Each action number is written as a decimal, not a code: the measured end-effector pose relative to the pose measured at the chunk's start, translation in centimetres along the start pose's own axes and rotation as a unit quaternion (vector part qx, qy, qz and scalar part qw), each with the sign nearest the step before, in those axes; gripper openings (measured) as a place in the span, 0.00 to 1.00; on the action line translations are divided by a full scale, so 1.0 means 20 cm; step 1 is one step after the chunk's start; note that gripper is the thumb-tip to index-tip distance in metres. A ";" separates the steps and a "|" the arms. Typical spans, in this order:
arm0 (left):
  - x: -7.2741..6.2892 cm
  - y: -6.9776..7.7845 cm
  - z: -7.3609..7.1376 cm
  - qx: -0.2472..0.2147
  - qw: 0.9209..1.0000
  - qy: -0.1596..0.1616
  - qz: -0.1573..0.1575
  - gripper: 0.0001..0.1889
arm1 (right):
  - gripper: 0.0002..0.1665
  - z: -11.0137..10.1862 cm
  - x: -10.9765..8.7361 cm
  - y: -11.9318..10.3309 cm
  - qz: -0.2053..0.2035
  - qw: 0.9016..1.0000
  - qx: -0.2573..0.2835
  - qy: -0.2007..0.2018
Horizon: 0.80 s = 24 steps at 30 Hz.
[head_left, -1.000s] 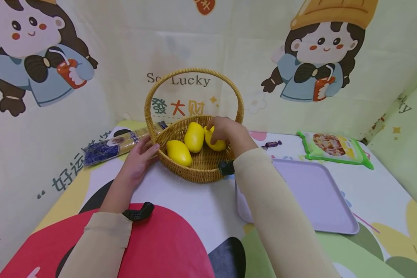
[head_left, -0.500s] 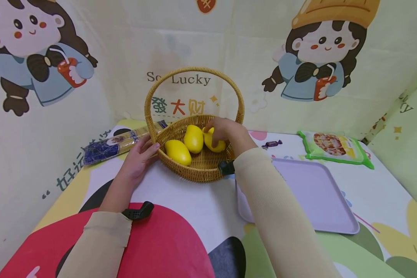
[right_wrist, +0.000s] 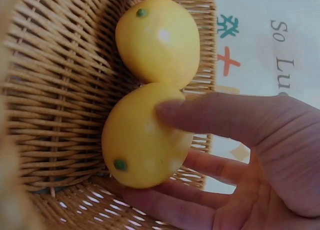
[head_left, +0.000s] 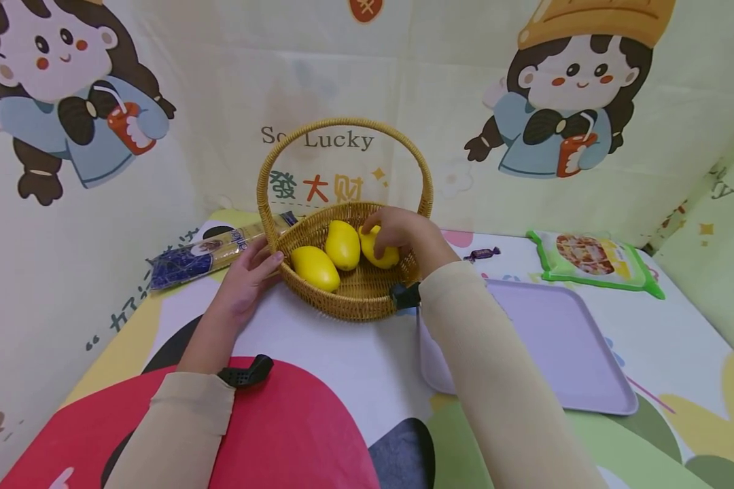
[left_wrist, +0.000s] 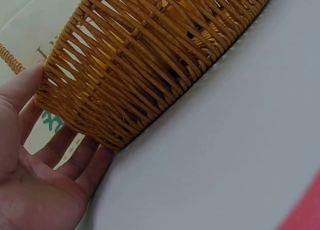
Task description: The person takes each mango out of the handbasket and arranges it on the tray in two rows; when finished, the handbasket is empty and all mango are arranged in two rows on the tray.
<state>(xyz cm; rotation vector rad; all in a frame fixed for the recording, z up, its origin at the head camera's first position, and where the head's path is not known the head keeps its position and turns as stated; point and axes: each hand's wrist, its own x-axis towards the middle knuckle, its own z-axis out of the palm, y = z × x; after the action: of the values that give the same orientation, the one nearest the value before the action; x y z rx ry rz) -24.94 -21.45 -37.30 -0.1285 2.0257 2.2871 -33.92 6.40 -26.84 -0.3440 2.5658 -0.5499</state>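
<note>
A wicker basket [head_left: 357, 310] with a tall arched handle stands on the table, holding three yellow mangoes. My left hand [head_left: 243, 282] holds the basket's left end; in the left wrist view its thumb lies by the rim and its fingers [left_wrist: 85, 162] reach along the woven side. Inside the basket, my right hand [head_left: 404, 231] grips the rightmost mango [right_wrist: 142, 140]. Its thumb presses the top while its fingers pass under the far side. Touching that mango is the middle mango [head_left: 342, 246], and the left mango [head_left: 315, 269] lies nearer the front rim.
A lilac tray [head_left: 563, 339] lies right of the basket, partly under my right sleeve. Behind it are a purple wrapped candy [head_left: 482, 254] and a green-edged food packet [head_left: 596, 261]. A long noodle packet [head_left: 204, 257] lies left of the basket, near the printed back cloth.
The head view has shifted slightly. Both hands keep their places at the basket and the rightmost mango.
</note>
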 end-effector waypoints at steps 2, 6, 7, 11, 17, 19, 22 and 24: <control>0.00 0.00 0.01 0.001 1.000 0.000 0.000 0.36 | 0.37 0.00 0.00 0.00 0.001 1.000 -0.012 -0.001; 0.00 0.00 0.01 0.004 1.000 0.001 0.002 0.36 | 0.37 0.00 -0.01 -0.01 0.016 1.000 -0.016 -0.007; 0.00 0.00 0.01 0.003 1.000 0.001 0.002 0.36 | 0.37 0.00 -0.01 -0.02 0.019 1.000 -0.018 -0.010; 0.00 0.00 0.01 0.000 1.000 0.002 0.001 0.36 | 0.38 0.00 -0.02 -0.03 0.028 0.999 -0.018 -0.019; 0.00 -0.01 0.00 0.000 1.000 0.002 0.000 0.36 | 0.39 0.00 -0.02 -0.03 0.028 0.999 -0.024 -0.036; 0.00 -0.01 0.00 -0.001 1.000 0.002 0.000 0.36 | 0.39 0.01 -0.03 -0.03 0.027 0.999 -0.020 -0.042; 0.00 -0.01 0.00 0.002 1.000 0.002 0.003 0.36 | 0.39 0.01 -0.03 -0.03 0.028 0.998 -0.011 -0.046; 0.00 -0.01 0.00 0.004 1.000 0.001 0.006 0.36 | 0.40 0.01 -0.03 -0.03 0.027 0.999 -0.015 -0.044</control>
<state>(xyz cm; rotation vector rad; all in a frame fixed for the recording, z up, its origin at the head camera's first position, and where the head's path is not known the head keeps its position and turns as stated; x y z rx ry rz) -24.88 -21.48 -37.48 -0.1194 2.0426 2.2861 -33.20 6.07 -26.50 -0.3004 2.4931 -0.4661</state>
